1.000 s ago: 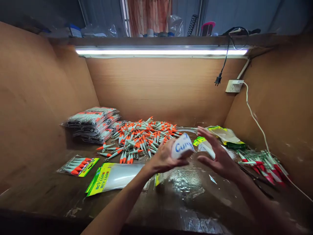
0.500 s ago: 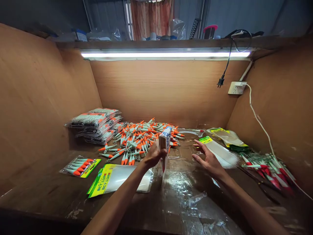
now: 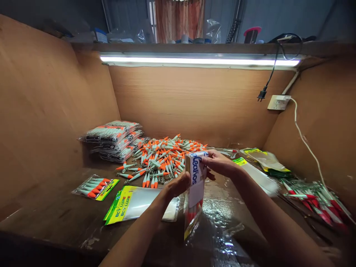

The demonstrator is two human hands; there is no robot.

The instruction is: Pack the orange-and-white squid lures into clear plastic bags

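Observation:
Between both hands, upright over the middle of the worktop, is a flat block [image 3: 196,168] with a brown edge and a white face with blue lettering. Below it hangs a clear lure bag [image 3: 194,217] with red showing inside and yellow at its bottom corner. My left hand [image 3: 178,185] grips the block's left side, most of its fingers hidden behind. At the upper right, the thumb and fingers of my right hand [image 3: 219,163] close on the block. Nearby lie flat lure bags [image 3: 141,204] with yellow-green headers and a heap of orange-tipped lures [image 3: 164,157].
A filled lure pack [image 3: 96,187] lies at left, before stacked packs [image 3: 114,139]. At right are more header bags [image 3: 257,176], [image 3: 268,161] and red-and-white lures [image 3: 314,202]. A black plug [image 3: 261,94] dangles by a wall socket [image 3: 279,102] with a white cord.
My right hand, open and apart before, has moved left and closed on the block. The block has turned, showing its lettered face and the bag below it. The view has shifted slightly.

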